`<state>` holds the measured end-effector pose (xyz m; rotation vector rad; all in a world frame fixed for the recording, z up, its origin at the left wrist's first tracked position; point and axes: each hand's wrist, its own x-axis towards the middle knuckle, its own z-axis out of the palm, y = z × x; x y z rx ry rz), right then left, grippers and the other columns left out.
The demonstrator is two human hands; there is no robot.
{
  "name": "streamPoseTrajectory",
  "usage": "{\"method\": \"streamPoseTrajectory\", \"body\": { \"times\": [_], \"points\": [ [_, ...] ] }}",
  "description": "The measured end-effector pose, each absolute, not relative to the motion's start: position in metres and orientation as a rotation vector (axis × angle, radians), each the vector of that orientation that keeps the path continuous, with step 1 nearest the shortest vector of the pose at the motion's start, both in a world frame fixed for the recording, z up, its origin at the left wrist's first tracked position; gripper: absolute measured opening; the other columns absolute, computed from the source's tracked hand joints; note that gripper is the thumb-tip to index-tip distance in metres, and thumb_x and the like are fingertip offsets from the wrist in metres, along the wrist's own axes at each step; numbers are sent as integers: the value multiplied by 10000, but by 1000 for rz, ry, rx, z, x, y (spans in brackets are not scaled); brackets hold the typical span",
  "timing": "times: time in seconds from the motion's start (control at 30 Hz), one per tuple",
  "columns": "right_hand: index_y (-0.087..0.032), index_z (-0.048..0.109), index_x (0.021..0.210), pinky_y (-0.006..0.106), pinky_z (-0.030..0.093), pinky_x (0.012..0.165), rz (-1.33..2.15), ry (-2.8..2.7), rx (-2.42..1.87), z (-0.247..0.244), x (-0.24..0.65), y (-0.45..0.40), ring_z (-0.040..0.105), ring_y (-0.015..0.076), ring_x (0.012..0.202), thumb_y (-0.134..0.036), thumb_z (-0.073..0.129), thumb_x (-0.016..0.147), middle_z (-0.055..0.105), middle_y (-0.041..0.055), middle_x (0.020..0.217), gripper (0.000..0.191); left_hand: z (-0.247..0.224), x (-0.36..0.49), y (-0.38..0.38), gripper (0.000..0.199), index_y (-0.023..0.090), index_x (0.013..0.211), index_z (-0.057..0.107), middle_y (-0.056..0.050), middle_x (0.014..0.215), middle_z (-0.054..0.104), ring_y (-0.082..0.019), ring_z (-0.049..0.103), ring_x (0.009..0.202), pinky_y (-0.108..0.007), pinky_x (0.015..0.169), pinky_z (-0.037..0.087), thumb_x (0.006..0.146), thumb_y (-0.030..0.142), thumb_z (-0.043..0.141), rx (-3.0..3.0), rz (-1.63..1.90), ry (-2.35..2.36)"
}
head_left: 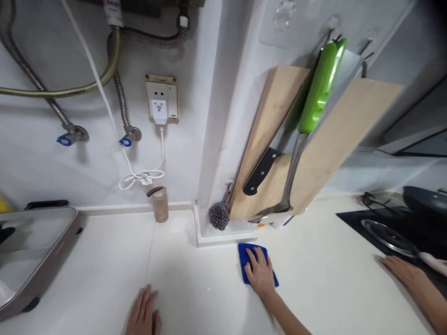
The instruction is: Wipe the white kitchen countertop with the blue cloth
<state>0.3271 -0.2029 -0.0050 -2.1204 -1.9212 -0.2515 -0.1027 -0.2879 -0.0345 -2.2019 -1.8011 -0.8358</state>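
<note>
My right hand point(260, 274) presses, fingers spread, on the flat blue cloth point(243, 260) on the white desk point(195, 298) near the black stove point(366, 228), while my left hand point(143, 311) rests open.

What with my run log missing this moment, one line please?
left hand: on counter; right hand: on blue cloth; other person's hand: beside stove; scrubber: hanging

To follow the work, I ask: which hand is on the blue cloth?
The right hand, fingers spread over the blue cloth; the left hand and another person's hand show none.
</note>
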Motion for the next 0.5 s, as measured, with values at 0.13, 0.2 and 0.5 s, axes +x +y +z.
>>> {"method": "streamPoseTrajectory", "body": {
  "times": [0.13, 0.2, 0.5],
  "points": [
    [-180, 459, 1428, 568, 217, 1163, -130, -2062, -2073, -4, 263, -217, 264, 319, 1457, -332, 372, 897, 379, 148, 1538, 559, -25, -96, -293, 482, 210, 1335, 534, -80, 1485, 498, -262, 407, 1400, -477, 1121, 434, 875, 331, 460, -2185, -819, -1870],
    [-182, 421, 1456, 583, 185, 1172, -43, -2130, -2032, 1, 226, -219, 218, 332, 1474, -352, 380, 903, 330, 146, 1568, 580, -24, -94, -295, 485, 208, 1340, 533, -76, 1489, 495, -257, 410, 1398, -465, 1130, 423, 874, 319, 460, -2176, -822, -1872],
    [-189, 253, 1526, 632, 59, 1192, 294, -2521, -1557, 27, 103, -223, 63, 360, 1495, -472, 346, 945, 164, 133, 1618, 653, -27, -94, -298, 486, 210, 1339, 542, -76, 1466, 526, -244, 461, 1362, -433, 1094, 451, 862, 279, 477, -2083, -767, -1799]
  ]
}}
